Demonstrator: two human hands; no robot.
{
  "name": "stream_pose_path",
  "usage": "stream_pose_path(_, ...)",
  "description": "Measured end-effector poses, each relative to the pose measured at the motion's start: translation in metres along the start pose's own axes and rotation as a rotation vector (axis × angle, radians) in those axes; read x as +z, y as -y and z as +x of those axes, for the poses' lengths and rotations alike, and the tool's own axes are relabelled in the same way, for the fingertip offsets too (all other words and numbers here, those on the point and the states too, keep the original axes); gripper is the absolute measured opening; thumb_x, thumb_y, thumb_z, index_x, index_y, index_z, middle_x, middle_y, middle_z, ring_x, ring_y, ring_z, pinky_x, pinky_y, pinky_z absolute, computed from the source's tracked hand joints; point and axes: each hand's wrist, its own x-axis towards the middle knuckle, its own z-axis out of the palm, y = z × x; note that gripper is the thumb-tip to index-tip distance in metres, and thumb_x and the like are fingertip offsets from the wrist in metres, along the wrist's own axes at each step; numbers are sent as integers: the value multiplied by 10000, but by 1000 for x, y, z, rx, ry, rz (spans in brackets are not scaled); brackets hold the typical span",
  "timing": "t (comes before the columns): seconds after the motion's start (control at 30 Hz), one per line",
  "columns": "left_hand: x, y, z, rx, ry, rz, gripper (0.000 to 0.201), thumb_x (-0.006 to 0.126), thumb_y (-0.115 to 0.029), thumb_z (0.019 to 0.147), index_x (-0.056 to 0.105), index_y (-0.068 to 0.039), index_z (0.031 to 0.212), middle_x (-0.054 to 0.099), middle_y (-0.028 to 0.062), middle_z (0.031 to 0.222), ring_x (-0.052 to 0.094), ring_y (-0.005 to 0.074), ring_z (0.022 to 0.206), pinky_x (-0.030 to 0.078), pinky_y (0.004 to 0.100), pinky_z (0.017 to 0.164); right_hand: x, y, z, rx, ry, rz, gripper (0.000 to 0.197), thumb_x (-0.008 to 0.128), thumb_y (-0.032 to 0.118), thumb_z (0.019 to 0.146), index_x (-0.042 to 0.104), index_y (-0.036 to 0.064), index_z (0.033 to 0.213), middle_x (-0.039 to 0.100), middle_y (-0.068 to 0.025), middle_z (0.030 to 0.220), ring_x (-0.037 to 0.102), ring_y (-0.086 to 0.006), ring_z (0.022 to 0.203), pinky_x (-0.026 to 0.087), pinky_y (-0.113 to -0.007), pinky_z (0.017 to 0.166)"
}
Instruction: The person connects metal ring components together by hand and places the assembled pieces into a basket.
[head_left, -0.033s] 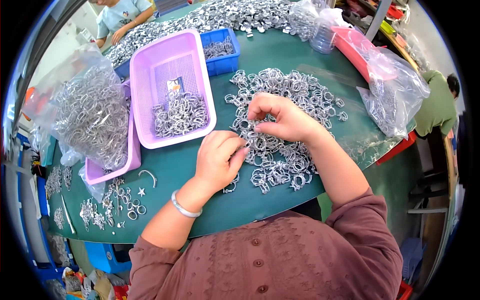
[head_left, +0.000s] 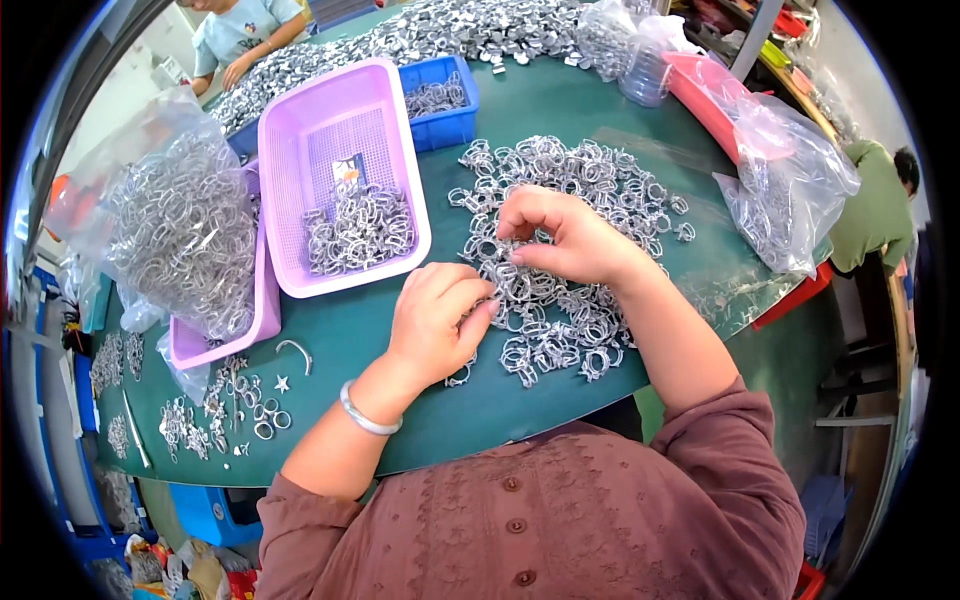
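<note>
From my head camera I look down on a dark green surface strewn with small silver metal clamps. My right hand is curled over the big loose pile of clamps in front of me, its fingertips pinched narrow on one shiny ring-shaped clamp at the pile's near edge. My left hand rests just beside it, fingers bent and closed down against the pile's left edge, touching the clamps; whether it grips one I cannot tell. A silver bangle sits on my left wrist. The clamps are thin bright bands bent into open loops with little ears, tangled over one another. To the left of the pile stands a pink mesh basket with more clamps lying in its near half, and behind it a blue bin holding a few. Further left a clear bag bulges with clamps, resting on a second pink tray
</note>
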Motion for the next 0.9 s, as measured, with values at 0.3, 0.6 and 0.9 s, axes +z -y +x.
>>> stream_pose_path(0.3,-1,-4,19,-138,-66,-96,191,631,-34,709,587,-3,892,561,89,782,533,203,719,431,291,669,6,2,-10,29,-80,586,344,603,-85,720,532,12,1042,506,-23,1000,506,-111,923,417,-257,820)
stream_pose_path(0.6,7,8,9,-426,-69,-483,117,565,0,810,546,-5,925,533,-6,775,476,46,697,407,193,629,12,9,-11,17,-33,656,456,600,-76,742,471,18,1169,500,-47,1090,487,-136,992,404,-288,883)
stream_pose_path(0.9,16,6,4,-406,-158,-755,138,581,17,792,477,-24,873,514,44,919,515,90,718,450,222,656,26,0,-14,146,-101,395,403,621,20,762,488,29,1142,551,-60,1030,536,-126,916,449,-271,789)
